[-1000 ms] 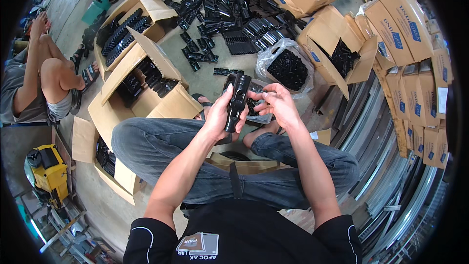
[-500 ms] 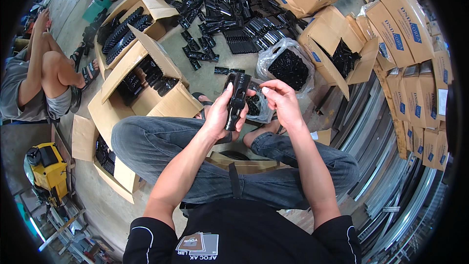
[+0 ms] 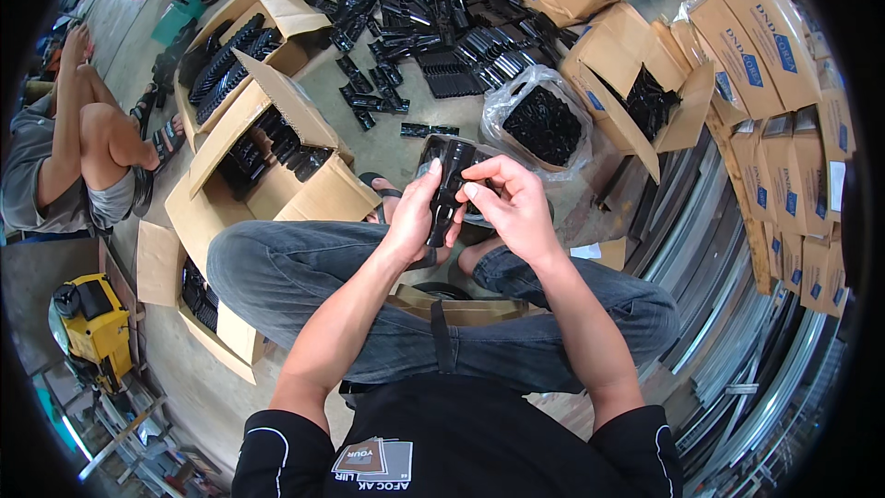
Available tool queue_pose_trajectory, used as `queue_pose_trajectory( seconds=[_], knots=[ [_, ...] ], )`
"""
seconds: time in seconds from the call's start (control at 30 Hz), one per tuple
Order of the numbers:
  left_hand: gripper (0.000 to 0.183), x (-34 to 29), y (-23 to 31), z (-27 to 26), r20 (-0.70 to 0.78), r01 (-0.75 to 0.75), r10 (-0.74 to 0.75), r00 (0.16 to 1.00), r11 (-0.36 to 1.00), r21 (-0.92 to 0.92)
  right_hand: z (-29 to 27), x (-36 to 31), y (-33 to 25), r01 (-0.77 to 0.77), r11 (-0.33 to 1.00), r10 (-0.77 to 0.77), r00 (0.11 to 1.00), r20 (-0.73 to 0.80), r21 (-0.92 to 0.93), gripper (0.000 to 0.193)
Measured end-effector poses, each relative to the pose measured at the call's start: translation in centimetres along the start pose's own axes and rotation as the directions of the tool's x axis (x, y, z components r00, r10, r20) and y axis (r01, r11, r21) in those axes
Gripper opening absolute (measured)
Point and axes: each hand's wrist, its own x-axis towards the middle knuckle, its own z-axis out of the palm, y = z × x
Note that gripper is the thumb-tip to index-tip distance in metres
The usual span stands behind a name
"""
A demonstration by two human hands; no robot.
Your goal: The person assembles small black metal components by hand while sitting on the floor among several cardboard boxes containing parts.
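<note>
My left hand is wrapped round a glossy black elongated part with a rounded, fluted body, held upright above my lap. My right hand is closed in a pinch against the right side of this part, near its middle. Whatever lies between those fingertips, if anything, is hidden. Behind the hands and mostly covered by them is a small open container. Beyond it stands a clear plastic bag full of small black pieces. A single black part lies on the floor just past my hands.
A large pile of black parts covers the floor ahead. Open cardboard boxes with black parts stand at left, another box at right. Stacked cartons and long metal profiles line the right. Another person sits at left.
My right hand has moved left and in to the black part, its pinched fingertips now touching it. My left hand keeps its grip in nearly the same place.
</note>
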Motion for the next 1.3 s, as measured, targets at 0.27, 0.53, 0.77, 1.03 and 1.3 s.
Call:
queue_pose_trajectory(
  seconds=[0.27, 0.53, 0.77, 1.03, 1.3],
  knots=[
    [0.056, -0.1, 0.0, 0.1, -0.022, -0.021, 0.022, 1.000, 0.999, 0.049, 0.3, 0.0, 0.6, 0.065, 0.995, -0.072, 0.993, -0.090, -0.074, 0.012],
    [0.055, -0.1, 0.1, 0.3, -0.015, -0.019, 0.020, 1.000, 0.997, 0.078, 1.1, -0.2, -0.2, 0.041, 0.968, -0.084, 0.983, -0.163, -0.248, 0.010],
    [0.055, -0.2, 0.3, 0.5, -0.011, -0.017, 0.018, 1.000, 0.997, 0.069, 0.8, -0.2, 0.5, 0.115, 0.965, -0.154, 0.975, -0.158, -0.235, 0.010],
    [0.055, -0.2, 0.2, 0.3, 0.009, -0.043, 0.043, 0.999, 0.998, 0.038, 1.1, -0.4, 0.1, 0.157, 0.903, -0.232, 0.962, -0.145, -0.401, 0.012],
    [0.050, -0.3, 0.0, -0.1, 0.043, -0.075, 0.075, 0.996, 0.997, -0.020, 1.7, -0.6, -0.2, 0.231, 0.817, -0.349, 0.928, -0.133, -0.529, 0.012]
  ],
)
